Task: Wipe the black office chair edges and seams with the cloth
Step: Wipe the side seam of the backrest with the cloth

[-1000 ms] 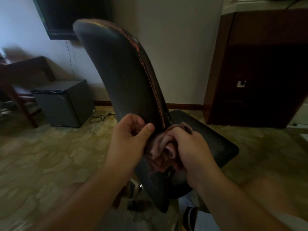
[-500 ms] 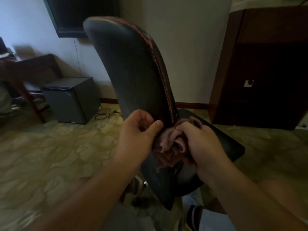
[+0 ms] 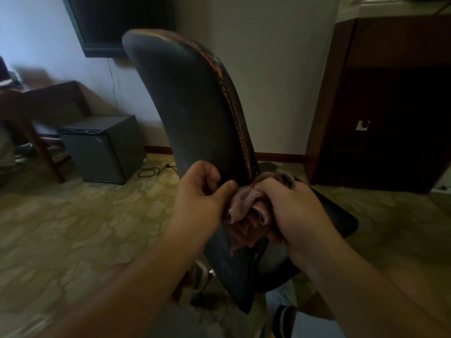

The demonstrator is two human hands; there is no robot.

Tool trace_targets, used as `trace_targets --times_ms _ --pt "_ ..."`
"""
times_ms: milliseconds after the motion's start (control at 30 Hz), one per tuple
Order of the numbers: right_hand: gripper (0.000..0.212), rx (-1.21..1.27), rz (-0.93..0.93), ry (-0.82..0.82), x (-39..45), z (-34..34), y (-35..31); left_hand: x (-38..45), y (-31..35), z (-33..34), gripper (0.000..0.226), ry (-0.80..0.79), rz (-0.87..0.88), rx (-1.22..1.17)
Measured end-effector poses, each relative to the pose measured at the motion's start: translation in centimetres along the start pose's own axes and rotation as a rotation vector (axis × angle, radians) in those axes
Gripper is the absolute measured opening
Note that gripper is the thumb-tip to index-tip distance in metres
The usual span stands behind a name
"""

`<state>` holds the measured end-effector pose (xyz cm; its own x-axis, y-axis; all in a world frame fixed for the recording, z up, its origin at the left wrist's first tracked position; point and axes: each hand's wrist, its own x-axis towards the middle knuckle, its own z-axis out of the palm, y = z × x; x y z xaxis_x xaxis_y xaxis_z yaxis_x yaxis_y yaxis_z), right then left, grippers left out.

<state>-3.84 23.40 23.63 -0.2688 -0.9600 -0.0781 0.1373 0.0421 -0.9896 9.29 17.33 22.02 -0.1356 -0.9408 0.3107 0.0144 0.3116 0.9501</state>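
The black office chair (image 3: pixel 192 111) stands in front of me, its backrest seen edge-on with an orange stitched seam running down the right edge. My left hand (image 3: pixel 200 198) grips the lower back of the backrest, thumb against the edge. A bunched pinkish cloth (image 3: pixel 246 211) is held in my right hand (image 3: pixel 295 213) and pressed against the lower end of the seam, where backrest meets seat (image 3: pixel 341 215). Part of the cloth hangs down between my hands.
A small grey cabinet (image 3: pixel 102 147) sits on the floor at the left, with a cable beside it and a dark wooden table behind. A dark wooden wardrobe (image 3: pixel 380 103) fills the right. A black screen (image 3: pixel 117 23) hangs on the wall. The floor is patterned yellow-green.
The view has shifted, so chair and hands sit further right in the frame. Both hands hold the same grip at the lower seam; the cloth has barely moved.
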Motion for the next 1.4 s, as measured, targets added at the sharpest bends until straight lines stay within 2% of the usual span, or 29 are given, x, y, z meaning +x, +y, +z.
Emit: trace_targets --times_ms 133,200,300,433,633,733,900,1033,1200,1333,1400 --pt "0.035 -0.012 -0.031 -0.021 -0.2 0.1 -0.5 1.1 0.2 -1.1 0.017 -0.041 0.006 -0.077" --pt "0.032 -0.063 -0.055 -0.022 -0.2 0.3 -0.7 1.3 0.3 -1.4 0.015 -0.047 0.015 -0.096" --pt "0.026 -0.106 -0.067 -0.037 0.1 0.4 -0.8 1.0 0.4 -1.2 0.016 -0.029 0.025 -0.059" --pt "0.022 -0.041 -0.046 -0.046 0.2 0.7 -1.4 1.0 1.3 -1.0 0.018 -0.011 0.041 -0.008" --pt "0.023 -0.076 -0.069 -0.024 -0.2 1.0 -1.7 1.2 2.0 -1.3 0.017 -0.01 -0.038 -0.003" --pt "0.023 -0.115 -0.061 -0.015 -0.1 1.0 -1.7 0.9 2.7 -1.5 0.046 -0.053 -0.078 -0.085" --pt "0.023 -0.083 -0.041 -0.008 -0.5 1.2 -2.3 0.7 3.4 -1.2 0.058 -0.057 -0.057 0.008" --pt "0.034 -0.073 -0.052 -0.006 -0.6 1.4 -2.6 1.1 3.7 -1.2 0.032 -0.021 0.018 0.131" --pt "0.03 -0.091 -0.076 -0.009 -0.5 1.5 -3.2 1.9 3.4 -1.3 0.029 -0.045 0.051 0.157" --pt "0.024 -0.137 -0.067 -0.021 -0.1 1.3 -3.3 1.6 4.2 -1.5 0.055 -0.127 0.019 0.079" --pt "0.025 -0.102 -0.06 -0.001 -0.2 1.4 -3.5 1.5 4.3 -1.5 0.054 -0.134 0.018 0.075"
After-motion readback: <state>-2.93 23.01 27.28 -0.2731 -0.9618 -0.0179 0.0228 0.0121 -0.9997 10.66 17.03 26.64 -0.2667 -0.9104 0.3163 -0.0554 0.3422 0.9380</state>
